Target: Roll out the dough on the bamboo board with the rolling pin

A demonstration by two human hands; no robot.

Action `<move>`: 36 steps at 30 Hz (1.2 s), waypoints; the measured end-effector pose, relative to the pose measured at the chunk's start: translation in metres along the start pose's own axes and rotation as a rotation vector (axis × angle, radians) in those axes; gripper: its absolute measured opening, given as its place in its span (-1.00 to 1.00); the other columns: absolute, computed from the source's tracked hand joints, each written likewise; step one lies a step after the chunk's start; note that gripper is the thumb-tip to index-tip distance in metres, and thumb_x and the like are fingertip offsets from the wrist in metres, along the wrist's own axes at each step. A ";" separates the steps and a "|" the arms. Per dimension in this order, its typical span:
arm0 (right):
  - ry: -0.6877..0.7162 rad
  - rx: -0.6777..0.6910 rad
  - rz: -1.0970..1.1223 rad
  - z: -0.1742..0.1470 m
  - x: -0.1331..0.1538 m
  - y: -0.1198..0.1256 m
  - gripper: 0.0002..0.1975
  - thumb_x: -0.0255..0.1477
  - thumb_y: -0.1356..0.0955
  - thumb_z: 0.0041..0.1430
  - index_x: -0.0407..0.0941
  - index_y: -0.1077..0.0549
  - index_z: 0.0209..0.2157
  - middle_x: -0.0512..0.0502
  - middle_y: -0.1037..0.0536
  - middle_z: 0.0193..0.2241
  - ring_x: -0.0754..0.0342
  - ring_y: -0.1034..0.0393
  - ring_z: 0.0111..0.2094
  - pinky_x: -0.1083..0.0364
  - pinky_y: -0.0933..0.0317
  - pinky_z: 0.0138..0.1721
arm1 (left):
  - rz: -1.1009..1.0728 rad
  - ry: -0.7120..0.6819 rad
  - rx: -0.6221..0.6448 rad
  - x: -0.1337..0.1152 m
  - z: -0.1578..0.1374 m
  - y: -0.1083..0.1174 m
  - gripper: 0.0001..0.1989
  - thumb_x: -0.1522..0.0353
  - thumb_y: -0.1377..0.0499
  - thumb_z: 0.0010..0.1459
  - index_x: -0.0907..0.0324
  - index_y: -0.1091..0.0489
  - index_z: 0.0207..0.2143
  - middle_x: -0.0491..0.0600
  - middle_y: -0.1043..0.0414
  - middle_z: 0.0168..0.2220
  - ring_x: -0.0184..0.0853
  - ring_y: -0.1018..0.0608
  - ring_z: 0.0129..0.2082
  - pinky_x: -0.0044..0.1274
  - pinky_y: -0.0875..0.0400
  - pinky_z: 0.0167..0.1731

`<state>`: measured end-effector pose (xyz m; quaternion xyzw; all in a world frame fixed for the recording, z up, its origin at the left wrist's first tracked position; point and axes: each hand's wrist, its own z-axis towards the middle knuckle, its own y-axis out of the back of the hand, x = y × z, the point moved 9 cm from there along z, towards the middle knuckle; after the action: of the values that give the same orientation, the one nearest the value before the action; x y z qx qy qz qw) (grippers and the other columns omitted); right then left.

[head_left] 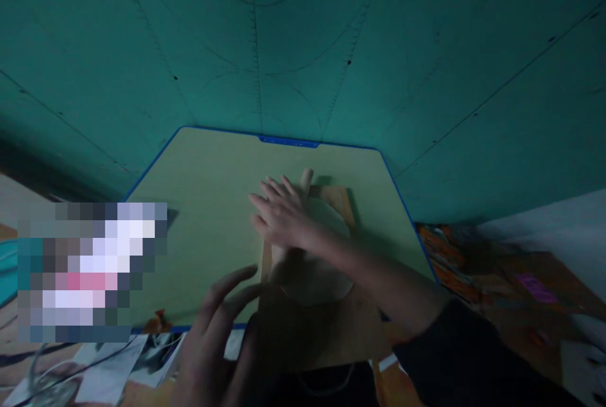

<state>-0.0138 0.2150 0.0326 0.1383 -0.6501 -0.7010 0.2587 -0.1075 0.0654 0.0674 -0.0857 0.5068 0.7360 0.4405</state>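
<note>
Left hand nearest me, fingers apart | right hand closer to stick, fingers spread | I see stick pointing away, tip past pale round sheet

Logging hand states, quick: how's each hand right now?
Left hand: open, fingers loosely bent, holding nothing visible.
Right hand: open, fingers spread, palm down over the rolling pin.

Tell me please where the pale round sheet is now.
In the head view, the pale round sheet lies just below centre on the wooden board, partly hidden by the right hand and forearm; the left hand is at its lower left.
</note>
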 end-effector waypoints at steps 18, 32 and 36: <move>0.077 -0.066 0.092 0.046 0.036 -0.002 -0.73 -0.47 -0.22 0.36 -0.17 -0.53 -0.07 -0.25 -0.55 0.00 -0.10 -0.33 0.17 -0.19 0.13 0.37 | 0.026 0.194 0.115 0.018 0.006 -0.025 -0.60 0.38 -0.04 0.34 0.12 -0.19 0.21 0.19 -0.35 0.17 -0.07 -0.47 0.15 -0.14 -0.51 0.04; 0.067 -0.019 0.044 -0.048 -0.015 0.002 -0.40 -0.16 -0.16 0.44 -0.22 -0.19 0.35 -0.36 -0.13 0.39 -0.21 0.12 0.43 -0.29 0.21 0.40 | 0.043 0.039 0.149 0.009 0.023 -0.050 -0.56 0.35 -0.05 0.35 0.17 -0.17 0.25 0.21 -0.35 0.20 -0.02 -0.40 0.24 -0.08 -0.44 0.12; 0.037 -0.016 0.062 0.031 0.028 -0.005 -0.46 -0.21 -0.15 0.47 -0.18 -0.19 0.34 -0.29 -0.25 0.34 -0.16 -0.01 0.39 -0.28 0.26 0.40 | 0.242 0.173 0.055 0.042 0.011 -0.023 -0.58 0.21 -0.05 0.37 0.15 -0.25 0.21 0.19 -0.41 0.13 0.03 -0.47 0.16 -0.06 -0.49 0.03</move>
<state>-0.0543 0.2259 0.0348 0.1288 -0.6437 -0.6951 0.2932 -0.1117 0.1007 0.0332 -0.0753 0.5694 0.7594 0.3055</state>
